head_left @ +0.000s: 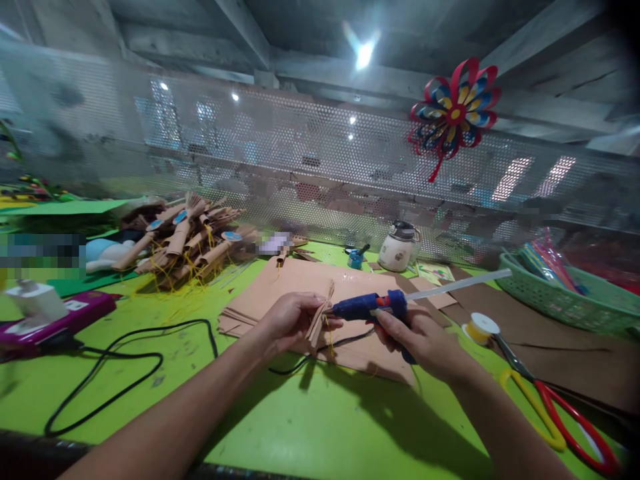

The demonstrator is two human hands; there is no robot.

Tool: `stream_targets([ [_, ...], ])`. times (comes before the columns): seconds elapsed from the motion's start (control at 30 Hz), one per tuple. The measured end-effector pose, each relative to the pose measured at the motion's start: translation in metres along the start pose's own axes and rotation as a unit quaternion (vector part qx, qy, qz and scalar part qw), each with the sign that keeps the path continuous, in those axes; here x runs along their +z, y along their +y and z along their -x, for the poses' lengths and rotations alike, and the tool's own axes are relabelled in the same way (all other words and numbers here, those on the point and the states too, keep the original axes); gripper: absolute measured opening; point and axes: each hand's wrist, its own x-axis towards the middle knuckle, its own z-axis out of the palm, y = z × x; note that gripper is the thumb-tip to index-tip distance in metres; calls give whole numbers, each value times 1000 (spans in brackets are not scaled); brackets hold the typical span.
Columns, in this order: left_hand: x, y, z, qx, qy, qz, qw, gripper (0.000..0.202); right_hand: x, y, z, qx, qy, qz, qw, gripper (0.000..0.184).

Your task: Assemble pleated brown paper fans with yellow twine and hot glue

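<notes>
Between the fingers of my left hand (295, 319) is a pleated brown paper piece (317, 325), pinched near its middle, with a yellow thread hanging from it. My right hand (420, 337) grips a blue glue gun (367, 305) that points left. The nozzle meets or nearly meets the folded paper; whether they touch I cannot tell. A long translucent glue stick (460, 283) sticks out of the gun's rear. Beneath both hands lies a stack of brown paper sheets (280, 283) on the green table (280, 427).
Rolled paper pieces with yellow threads (185, 240) are heaped at the back left. A purple power strip (85, 317) with a black cord lies left. Scissors (545, 407), a yellow thread spool (481, 328) and a green basket (560, 293) are right. A jug (399, 247) stands behind.
</notes>
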Motion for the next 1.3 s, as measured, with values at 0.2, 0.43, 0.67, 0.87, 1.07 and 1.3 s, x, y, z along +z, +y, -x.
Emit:
stream_targets([
  [0.2, -2, -2, -2, 1, -20, 3, 1000, 11, 2, 4, -2, -1, 5, -2, 1000, 47],
  [0.43, -2, -3, -1, 0, -29, 11, 1000, 10, 3, 8, -5, 5, 1, -7, 1000, 48],
  [0.67, -3, -2, -3, 13, -7, -15, 1000, 11, 4, 5, 1, -4, -33, 6, 999, 48],
  [0.87, -3, -3, -4, 23, 2, -27, 999, 14, 3, 4, 1, -11, -51, 2, 999, 47],
  [1.07, -5, -4, -5, 27, -9, -27, 999, 12, 3, 3, 2, -7, -33, 21, 999, 48],
  [1.3, -4, -3, -3, 23, -1, -20, 1000, 12, 3, 4, 2, 1, -63, 10, 998, 46],
])
